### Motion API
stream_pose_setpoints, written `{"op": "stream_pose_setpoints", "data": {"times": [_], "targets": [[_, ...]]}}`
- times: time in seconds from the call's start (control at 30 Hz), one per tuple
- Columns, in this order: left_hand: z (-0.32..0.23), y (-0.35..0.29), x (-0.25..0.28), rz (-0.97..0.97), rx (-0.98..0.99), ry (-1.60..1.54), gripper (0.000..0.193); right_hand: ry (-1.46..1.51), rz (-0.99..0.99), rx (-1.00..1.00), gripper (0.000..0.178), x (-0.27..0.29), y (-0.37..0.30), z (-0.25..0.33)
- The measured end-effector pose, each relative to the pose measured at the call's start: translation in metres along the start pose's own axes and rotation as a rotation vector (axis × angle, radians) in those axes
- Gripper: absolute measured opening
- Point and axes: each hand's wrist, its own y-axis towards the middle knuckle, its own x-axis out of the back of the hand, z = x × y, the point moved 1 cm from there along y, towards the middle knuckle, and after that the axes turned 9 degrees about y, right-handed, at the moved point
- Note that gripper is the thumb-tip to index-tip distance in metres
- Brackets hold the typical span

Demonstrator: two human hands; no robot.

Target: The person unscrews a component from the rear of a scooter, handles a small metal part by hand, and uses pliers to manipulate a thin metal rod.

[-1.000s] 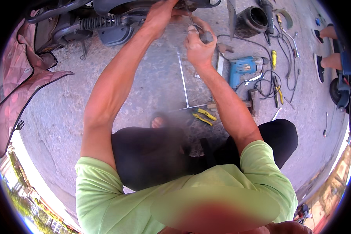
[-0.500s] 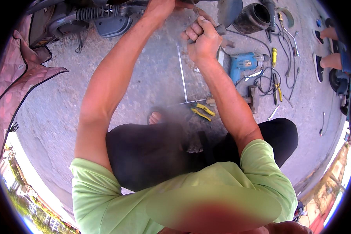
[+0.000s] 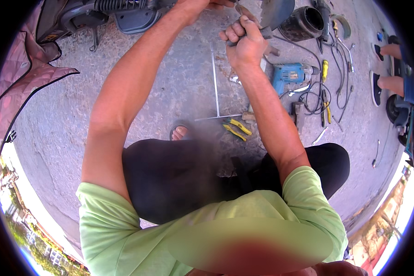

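I am squatting on a concrete floor beside a scooter [image 3: 124, 14]. My right hand [image 3: 244, 40] is clenched around the handle of a hand tool [image 3: 264, 32] whose working end points up toward a grey panel [image 3: 277, 11] at the top edge. My left hand [image 3: 202, 5] reaches to the same spot, mostly cut off by the frame's upper edge; what it holds cannot be seen. Both arms stretch forward from my green shirt.
A T-shaped metal wrench [image 3: 215, 83], yellow-handled pliers [image 3: 234, 128], a blue power drill [image 3: 290, 73], a hammer [image 3: 299, 115], cables and small tools lie on the ground. A black cylindrical part [image 3: 303, 22] stands top right. Another person's feet [image 3: 384, 80] are at the right. A pink quilted cover [image 3: 27, 78] hangs left.
The view has shifted so the scooter and both hands sit higher in the frame. My right hand stays clenched on the tool; my left hand has slid partly out of view.
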Motion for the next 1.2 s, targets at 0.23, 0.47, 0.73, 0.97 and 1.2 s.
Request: {"op": "stream_pose_setpoints", "data": {"times": [0.23,0.47,0.73,0.97,1.2], "targets": [[0.005,0.004,0.003,0.085,-0.028,-0.026,0.039,-0.347,0.048,0.205,0.043,0.009,0.0,-0.013],[0.031,0.024,0.012,0.038,-0.084,0.133,0.024,-0.309,0.084,0.224,0.043,0.008,-0.002,-0.015],[0.029,0.019,0.007,0.027,-0.101,0.0,0.02,-0.378,0.086,0.215,0.038,0.001,-0.008,-0.008],[0.011,0.006,0.007,0.042,-0.081,-0.046,0.029,-0.392,0.08,0.276,0.046,0.007,-0.005,-0.011],[-0.003,-0.007,0.001,-0.055,-0.044,-0.162,0.038,-0.359,0.095,0.248,0.042,0.006,-0.004,-0.013]]}}
